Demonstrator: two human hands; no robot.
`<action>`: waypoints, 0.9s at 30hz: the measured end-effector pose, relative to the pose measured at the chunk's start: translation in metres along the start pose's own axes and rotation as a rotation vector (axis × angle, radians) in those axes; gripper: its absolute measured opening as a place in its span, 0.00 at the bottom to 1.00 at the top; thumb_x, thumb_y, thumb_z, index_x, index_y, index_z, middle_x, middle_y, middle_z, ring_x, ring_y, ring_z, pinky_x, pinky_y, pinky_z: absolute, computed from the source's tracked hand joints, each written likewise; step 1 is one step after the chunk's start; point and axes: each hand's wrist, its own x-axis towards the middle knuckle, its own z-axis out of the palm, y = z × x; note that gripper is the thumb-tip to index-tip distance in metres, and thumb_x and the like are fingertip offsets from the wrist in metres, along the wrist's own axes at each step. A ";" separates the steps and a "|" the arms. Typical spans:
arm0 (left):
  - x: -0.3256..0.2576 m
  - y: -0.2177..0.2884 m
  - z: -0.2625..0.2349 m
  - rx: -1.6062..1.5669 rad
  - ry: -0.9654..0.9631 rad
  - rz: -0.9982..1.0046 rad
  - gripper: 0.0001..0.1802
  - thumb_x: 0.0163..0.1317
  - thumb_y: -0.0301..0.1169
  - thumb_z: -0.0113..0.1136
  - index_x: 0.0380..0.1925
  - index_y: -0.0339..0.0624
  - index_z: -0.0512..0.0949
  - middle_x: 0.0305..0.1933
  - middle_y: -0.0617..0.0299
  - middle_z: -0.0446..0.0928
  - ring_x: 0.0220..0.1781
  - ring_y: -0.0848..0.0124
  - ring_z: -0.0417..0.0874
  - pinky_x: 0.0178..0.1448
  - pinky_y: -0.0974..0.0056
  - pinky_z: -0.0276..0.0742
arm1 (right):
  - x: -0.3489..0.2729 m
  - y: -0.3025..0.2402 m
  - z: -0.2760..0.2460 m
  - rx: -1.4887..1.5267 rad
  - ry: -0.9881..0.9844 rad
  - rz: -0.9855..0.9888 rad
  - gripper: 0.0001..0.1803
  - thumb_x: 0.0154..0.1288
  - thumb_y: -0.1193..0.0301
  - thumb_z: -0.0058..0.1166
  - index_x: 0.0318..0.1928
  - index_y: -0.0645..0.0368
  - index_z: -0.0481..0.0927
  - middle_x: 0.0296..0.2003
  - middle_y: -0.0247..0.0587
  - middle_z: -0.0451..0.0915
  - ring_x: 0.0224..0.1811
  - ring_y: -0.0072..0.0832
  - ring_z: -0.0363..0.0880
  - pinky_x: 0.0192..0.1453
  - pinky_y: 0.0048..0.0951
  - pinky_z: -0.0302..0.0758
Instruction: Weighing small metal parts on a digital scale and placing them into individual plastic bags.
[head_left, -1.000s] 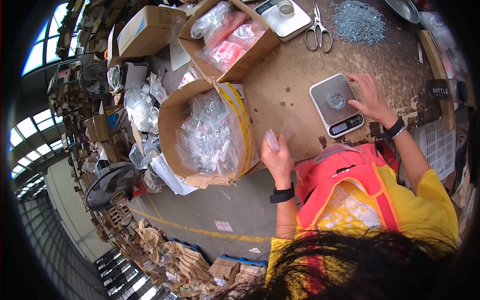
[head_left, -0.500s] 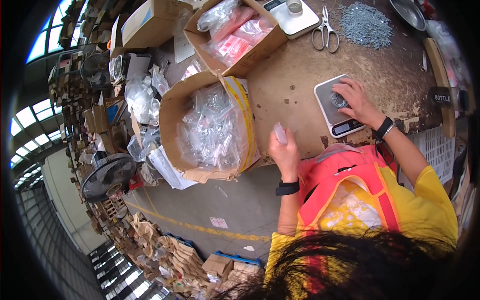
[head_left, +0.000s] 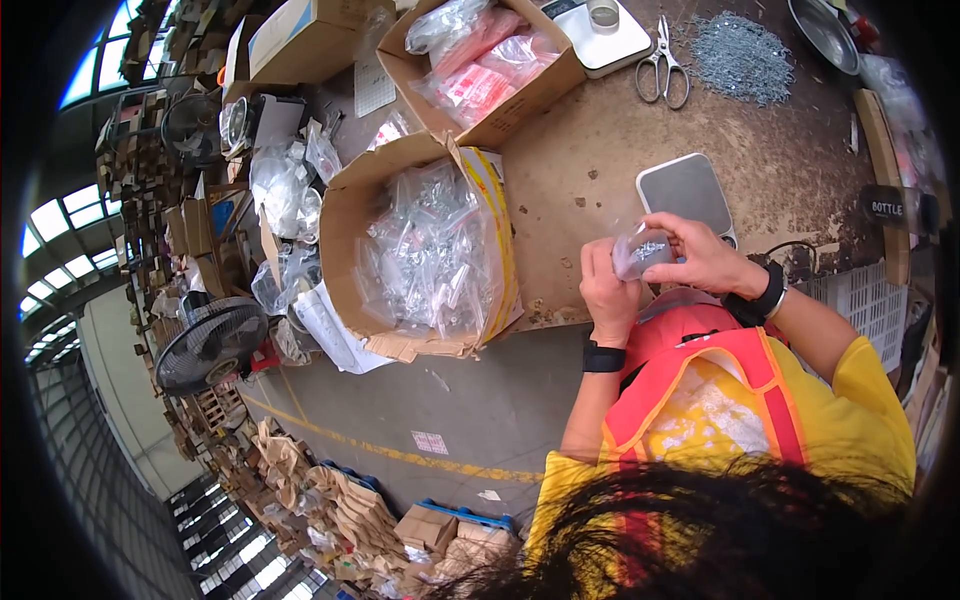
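Off the scale (head_left: 685, 195) since half a second ago, the small round cup (head_left: 656, 260) of metal bits now sits between my hands, meeting a clear bag (head_left: 625, 262) above the table's near edge. Fingers of my left hand (head_left: 608, 292) pinch the bag; those of my right hand (head_left: 708, 260) grip the cup. Should the bag's mouth sag or the cup tip too fast, bits could scatter over that edge, I judge. Bare tabletop (head_left: 570, 170) gives room beyond, between the scale and the carton (head_left: 508, 255) on my left.
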 end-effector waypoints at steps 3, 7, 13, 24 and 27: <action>0.006 0.003 -0.005 -0.020 -0.021 0.023 0.11 0.58 0.18 0.62 0.42 0.36 0.79 0.39 0.50 0.78 0.41 0.49 0.80 0.45 0.54 0.79 | 0.002 -0.012 -0.005 -0.148 0.031 -0.037 0.34 0.58 0.66 0.75 0.61 0.63 0.74 0.47 0.42 0.81 0.45 0.25 0.81 0.48 0.29 0.79; 0.004 0.013 -0.015 -0.131 -0.078 -0.131 0.07 0.64 0.21 0.62 0.41 0.36 0.79 0.36 0.52 0.79 0.36 0.55 0.82 0.43 0.58 0.79 | 0.003 -0.027 -0.012 -0.476 0.079 -0.279 0.33 0.57 0.58 0.75 0.54 0.66 0.76 0.41 0.50 0.81 0.40 0.40 0.82 0.44 0.37 0.78; -0.006 0.011 -0.019 -0.230 -0.225 -0.336 0.05 0.69 0.26 0.62 0.41 0.37 0.79 0.34 0.56 0.81 0.34 0.67 0.83 0.41 0.62 0.78 | 0.014 -0.029 -0.019 -0.840 0.006 -0.474 0.33 0.58 0.50 0.72 0.43 0.67 0.75 0.38 0.55 0.78 0.43 0.53 0.79 0.45 0.46 0.76; -0.013 -0.013 -0.014 -0.557 -0.304 -0.599 0.06 0.70 0.25 0.59 0.44 0.35 0.78 0.31 0.65 0.78 0.33 0.74 0.78 0.40 0.66 0.77 | 0.050 -0.053 -0.009 -1.018 -0.170 -0.147 0.36 0.62 0.42 0.64 0.27 0.71 0.80 0.27 0.63 0.80 0.32 0.61 0.82 0.39 0.53 0.78; -0.007 -0.018 -0.013 -0.563 -0.355 -0.719 0.06 0.70 0.26 0.59 0.44 0.36 0.79 0.34 0.66 0.78 0.37 0.74 0.79 0.43 0.66 0.77 | 0.055 -0.060 -0.017 -0.948 -0.183 -0.044 0.34 0.63 0.44 0.64 0.29 0.69 0.82 0.27 0.63 0.81 0.32 0.60 0.83 0.39 0.51 0.78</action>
